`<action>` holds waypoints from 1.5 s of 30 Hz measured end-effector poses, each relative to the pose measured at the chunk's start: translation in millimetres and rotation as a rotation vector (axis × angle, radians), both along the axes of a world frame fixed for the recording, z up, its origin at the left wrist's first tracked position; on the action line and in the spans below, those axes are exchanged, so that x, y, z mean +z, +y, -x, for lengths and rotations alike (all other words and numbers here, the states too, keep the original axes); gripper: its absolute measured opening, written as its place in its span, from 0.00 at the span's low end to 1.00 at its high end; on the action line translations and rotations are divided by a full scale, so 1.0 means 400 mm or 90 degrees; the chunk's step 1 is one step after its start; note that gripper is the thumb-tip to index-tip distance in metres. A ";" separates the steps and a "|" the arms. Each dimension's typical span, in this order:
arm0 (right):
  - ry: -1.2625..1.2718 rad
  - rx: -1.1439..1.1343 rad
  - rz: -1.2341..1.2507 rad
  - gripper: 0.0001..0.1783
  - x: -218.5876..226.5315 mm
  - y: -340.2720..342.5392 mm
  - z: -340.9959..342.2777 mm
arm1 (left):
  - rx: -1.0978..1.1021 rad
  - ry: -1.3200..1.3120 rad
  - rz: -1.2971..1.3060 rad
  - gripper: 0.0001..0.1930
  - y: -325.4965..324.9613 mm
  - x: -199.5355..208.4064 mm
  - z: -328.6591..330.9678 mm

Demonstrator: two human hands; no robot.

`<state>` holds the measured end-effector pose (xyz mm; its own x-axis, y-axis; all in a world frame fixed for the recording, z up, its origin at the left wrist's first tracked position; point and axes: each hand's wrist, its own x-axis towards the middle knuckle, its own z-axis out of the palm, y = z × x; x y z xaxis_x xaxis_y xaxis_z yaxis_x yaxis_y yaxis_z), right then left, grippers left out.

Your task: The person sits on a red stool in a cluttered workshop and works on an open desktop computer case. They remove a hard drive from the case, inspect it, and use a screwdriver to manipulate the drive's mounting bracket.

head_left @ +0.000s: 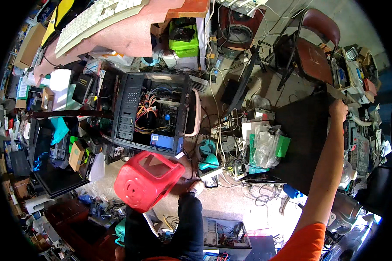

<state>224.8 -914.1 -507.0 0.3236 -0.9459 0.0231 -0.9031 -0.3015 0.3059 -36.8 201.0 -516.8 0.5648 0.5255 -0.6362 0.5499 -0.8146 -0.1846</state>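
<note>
My right hand (338, 109) reaches out to the right, fingers closed on the far corner of a large flat black panel (302, 135) that lies over the clutter. My right arm, in an orange sleeve, runs along the panel's right edge. My left hand is out of sight. A red plastic stool (147, 179) lies tipped by my leg, which wears black trousers (189, 222). An open black computer case (152, 112) with coloured wires inside stands just beyond the stool.
A beige keyboard (96, 19) rests on a pink board at the top left. A brown chair (313, 50) stands at the top right, with a green box (184, 41) and a speaker (237, 28) nearby. Cables, circuit boards and plastic bags (263, 145) cover the floor.
</note>
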 end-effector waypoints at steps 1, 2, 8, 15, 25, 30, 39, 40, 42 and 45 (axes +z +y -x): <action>0.005 -0.008 0.018 0.22 0.000 -0.024 0.013 | -0.002 -0.002 0.004 0.15 -0.001 -0.001 -0.007; 0.010 -0.014 0.032 0.22 -0.010 -0.042 0.022 | -0.004 -0.005 0.006 0.15 -0.001 0.004 -0.011; -0.064 0.044 0.065 0.24 -0.003 0.038 -0.010 | -0.007 -0.027 0.009 0.14 -0.031 0.071 -0.023; -0.124 0.235 0.150 0.28 -0.003 0.134 -0.029 | 0.004 -0.002 0.008 0.16 -0.019 0.135 -0.057; -0.515 0.424 -0.003 0.13 0.045 0.548 -0.016 | -0.309 0.053 0.081 0.15 0.318 0.001 -0.150; -0.640 0.078 -0.523 0.08 -0.277 1.239 0.196 | -0.230 0.108 0.150 0.18 0.130 -0.107 -0.620; -0.812 -0.717 -0.834 0.28 -0.816 2.127 0.373 | 0.257 0.177 0.672 0.25 0.095 -0.743 -0.863; -0.938 -0.738 -0.750 0.28 -0.841 2.156 0.347 | 0.462 0.165 0.718 0.26 0.081 -0.745 -0.841; -0.947 -0.660 -0.745 0.31 -0.822 2.129 0.331 | 0.415 0.189 0.735 0.27 0.040 -0.702 -0.841; -0.903 -0.616 -0.707 0.30 -0.729 2.039 0.283 | 0.365 0.233 0.692 0.23 0.073 -0.740 -0.771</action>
